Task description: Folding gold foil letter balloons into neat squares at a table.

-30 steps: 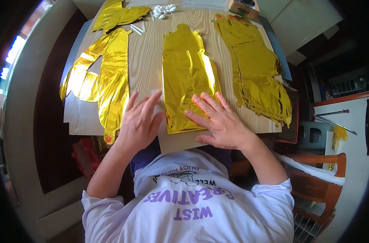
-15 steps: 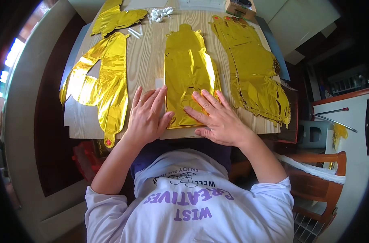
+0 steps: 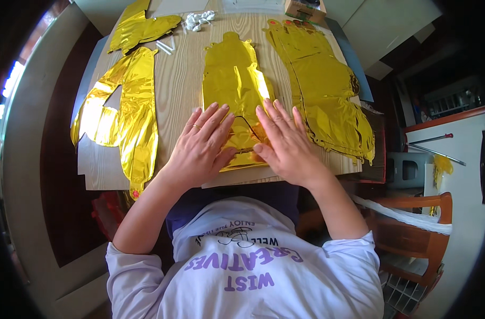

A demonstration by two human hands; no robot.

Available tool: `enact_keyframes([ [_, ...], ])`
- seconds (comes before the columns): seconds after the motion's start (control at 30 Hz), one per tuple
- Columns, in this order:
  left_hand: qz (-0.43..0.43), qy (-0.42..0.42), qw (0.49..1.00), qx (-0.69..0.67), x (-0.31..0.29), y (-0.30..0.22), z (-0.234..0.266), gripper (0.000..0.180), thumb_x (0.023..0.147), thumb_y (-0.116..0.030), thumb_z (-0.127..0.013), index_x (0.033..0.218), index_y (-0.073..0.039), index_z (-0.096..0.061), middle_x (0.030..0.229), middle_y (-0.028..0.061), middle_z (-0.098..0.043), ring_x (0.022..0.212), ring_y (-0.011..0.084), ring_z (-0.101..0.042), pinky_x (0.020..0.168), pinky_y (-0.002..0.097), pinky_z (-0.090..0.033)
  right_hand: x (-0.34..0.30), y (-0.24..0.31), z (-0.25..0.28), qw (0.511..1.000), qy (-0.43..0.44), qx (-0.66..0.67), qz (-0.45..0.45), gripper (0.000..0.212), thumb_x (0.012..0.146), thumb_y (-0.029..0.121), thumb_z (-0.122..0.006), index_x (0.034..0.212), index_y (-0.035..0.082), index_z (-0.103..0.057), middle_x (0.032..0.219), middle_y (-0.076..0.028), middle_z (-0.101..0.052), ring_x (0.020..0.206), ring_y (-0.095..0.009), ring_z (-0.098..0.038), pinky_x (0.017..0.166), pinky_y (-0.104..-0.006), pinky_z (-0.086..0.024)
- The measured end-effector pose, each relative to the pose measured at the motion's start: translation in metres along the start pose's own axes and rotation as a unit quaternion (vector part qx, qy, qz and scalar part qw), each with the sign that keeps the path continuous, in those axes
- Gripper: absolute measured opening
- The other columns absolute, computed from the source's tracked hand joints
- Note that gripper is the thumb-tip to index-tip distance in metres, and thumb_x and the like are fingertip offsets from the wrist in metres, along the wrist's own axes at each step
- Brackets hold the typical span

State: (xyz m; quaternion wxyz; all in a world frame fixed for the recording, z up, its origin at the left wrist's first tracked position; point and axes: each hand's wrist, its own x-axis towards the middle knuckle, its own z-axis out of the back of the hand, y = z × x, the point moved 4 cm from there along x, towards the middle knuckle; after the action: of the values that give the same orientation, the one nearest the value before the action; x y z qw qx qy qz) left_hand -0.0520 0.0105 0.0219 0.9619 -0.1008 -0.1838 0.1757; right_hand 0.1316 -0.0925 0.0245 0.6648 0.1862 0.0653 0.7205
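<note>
A flat gold foil balloon (image 3: 230, 74) lies in front of me at the middle of the wooden table, its narrow neck pointing away. Its lower part is folded or layered, with a dark crease line between my hands. My left hand (image 3: 202, 138) rests palm down on its near left side, fingers stretched out. On the near right side lies my right hand (image 3: 285, 138), also flat with its fingers extended. The hands cover part of the foil's near edges. Nothing is gripped in either one.
A number-shaped gold foil balloon (image 3: 137, 106) lies at left, near another gold foil piece (image 3: 146, 31) at far left. Stacked foil balloons (image 3: 322, 85) lie at right. White tubes (image 3: 167, 48), small white bundles (image 3: 200, 21) and a cardboard box (image 3: 305, 10) are at the back. A wooden chair (image 3: 436, 239) stands right.
My left hand has moved right, onto the foil's near left side. My right hand has shifted slightly up toward the balloon's right edge. The whole view has shifted a little.
</note>
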Motion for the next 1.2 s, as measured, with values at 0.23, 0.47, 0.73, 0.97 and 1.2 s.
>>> enact_keyframes([
  [0.23, 0.051, 0.078, 0.995, 0.043, -0.017, 0.02, -0.014, 0.077, 0.099, -0.05, -0.054, 0.156, -0.002, -0.035, 0.163, 0.0194, -0.032, 0.153, 0.0353, -0.025, 0.124, 0.0506, -0.016, -0.003, -0.01, -0.034, 0.995, 0.017, -0.091, -0.045, 0.08, 0.103, 0.056, -0.043, 0.159, 0.001, -0.025, 0.166, -0.021, -0.022, 0.155, -0.036, -0.018, 0.124, -0.0585, -0.006],
  [0.47, 0.045, 0.078, 0.995, 0.046, -0.016, 0.023, -0.018, 0.08, 0.099, -0.053, -0.053, 0.158, -0.002, -0.032, 0.164, 0.019, -0.03, 0.154, 0.0336, -0.023, 0.125, 0.0492, -0.014, -0.004, -0.015, -0.028, 0.998, 0.003, -0.044, -0.045, 0.077, 0.104, 0.053, -0.045, 0.158, 0.001, -0.028, 0.165, -0.022, -0.023, 0.155, -0.035, -0.02, 0.124, -0.0555, -0.009],
  [0.73, 0.05, 0.108, 0.993, 0.009, -0.029, 0.011, -0.012, 0.082, 0.099, -0.052, -0.054, 0.158, -0.002, -0.03, 0.165, 0.0202, -0.027, 0.154, 0.0357, -0.023, 0.125, 0.0502, -0.013, -0.097, -0.024, 0.033, 0.91, -0.073, 0.227, -0.34, 0.035, 0.093, 0.031, -0.074, 0.08, -0.001, -0.068, 0.067, -0.011, -0.067, 0.06, -0.017, -0.066, 0.055, -0.0303, -0.049],
  [0.97, 0.033, 0.145, 0.989, 0.001, -0.05, -0.016, -0.005, 0.083, 0.098, -0.053, -0.053, 0.157, 0.0, -0.031, 0.165, 0.0205, -0.028, 0.154, 0.0362, -0.023, 0.125, 0.0517, -0.013, -0.143, -0.006, -0.036, 0.7, -0.017, 0.584, -0.411, 0.031, 0.097, 0.029, -0.072, 0.107, -0.001, -0.071, 0.093, -0.006, -0.074, 0.084, -0.009, -0.066, 0.077, -0.026, -0.052],
  [1.2, 0.102, -0.082, 0.969, -0.21, -0.08, -0.015, 0.017, 0.062, 0.097, -0.026, -0.065, 0.148, 0.001, -0.044, 0.152, 0.0232, -0.044, 0.139, 0.032, -0.046, 0.113, 0.0438, -0.038, -0.127, 0.026, -0.047, 0.569, -0.1, 0.745, -0.334, 0.031, 0.094, 0.012, -0.071, 0.123, 0.002, -0.068, 0.113, -0.006, -0.073, 0.1, -0.011, -0.067, 0.093, -0.0272, -0.05],
])
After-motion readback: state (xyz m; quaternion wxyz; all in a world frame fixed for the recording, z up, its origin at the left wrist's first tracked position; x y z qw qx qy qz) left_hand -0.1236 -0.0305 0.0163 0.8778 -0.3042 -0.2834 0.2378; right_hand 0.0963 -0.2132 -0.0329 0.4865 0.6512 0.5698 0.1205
